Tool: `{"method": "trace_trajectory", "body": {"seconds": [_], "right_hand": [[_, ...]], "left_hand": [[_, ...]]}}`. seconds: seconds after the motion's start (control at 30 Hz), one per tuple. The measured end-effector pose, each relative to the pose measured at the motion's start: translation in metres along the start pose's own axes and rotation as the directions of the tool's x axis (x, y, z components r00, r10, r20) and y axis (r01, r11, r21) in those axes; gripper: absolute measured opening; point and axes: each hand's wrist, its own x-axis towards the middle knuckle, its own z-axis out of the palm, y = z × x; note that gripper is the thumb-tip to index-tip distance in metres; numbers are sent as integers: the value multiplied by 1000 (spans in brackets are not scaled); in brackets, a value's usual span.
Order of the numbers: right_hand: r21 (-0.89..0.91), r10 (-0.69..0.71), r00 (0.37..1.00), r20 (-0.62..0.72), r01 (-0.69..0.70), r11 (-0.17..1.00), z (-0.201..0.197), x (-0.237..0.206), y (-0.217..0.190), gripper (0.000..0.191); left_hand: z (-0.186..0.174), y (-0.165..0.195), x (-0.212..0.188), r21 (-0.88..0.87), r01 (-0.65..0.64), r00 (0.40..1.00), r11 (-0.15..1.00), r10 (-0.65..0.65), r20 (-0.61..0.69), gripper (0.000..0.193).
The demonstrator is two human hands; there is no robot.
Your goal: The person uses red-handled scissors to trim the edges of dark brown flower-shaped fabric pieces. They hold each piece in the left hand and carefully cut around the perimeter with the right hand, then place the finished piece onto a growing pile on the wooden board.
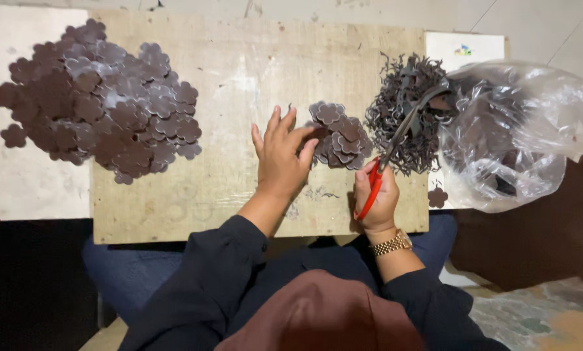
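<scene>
Sleeves: the person is wearing long, dark navy-black sleeves, both ending just short of the wrists, in the lower middle of the frame.
Wristwear: a gold-coloured metal link watch (pixel 393 244) is sitting on the right wrist, right of centre.
Lap: blue trousers are showing on both sides below the board.
Front cloth: a reddish-brown cloth (pixel 317 312) is hanging at the bottom centre.
Hands: both are showing bare, with no rings to be seen.

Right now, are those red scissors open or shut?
Open: the scissors in the right hand show blades slightly parted over the dark trimmings.
</scene>
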Motion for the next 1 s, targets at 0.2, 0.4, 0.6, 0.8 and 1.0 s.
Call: {"method": "trace_trajectory", "body": {"seconds": [0.2,0.4,0.6,0.8,1.0], "right_hand": [[-160,-31,1000,5,31,987,8,18,-7,13],[-135,22,1000,-21,-25,991,19,28,-16,20],[-190,-49,999,-10,47,981,26,36,-24,22],[-94,20,1000,-16,-21,995,27,34,-22,23],[-183,-37,999,14,39,982,16,26,-10,21]], "left_hand": [[1,7,10,-132,-7,995,991,-6,-100,16],[-8,13,16,-174,-45,993,984,25,-115,21],[-15,17,24,-127,-79,987,989,60,-148,21],[-18,12,28,-208,-68,980,976,26,-198,12],[-9,1,27,-736,335,900,588,-431,65,16]]}}
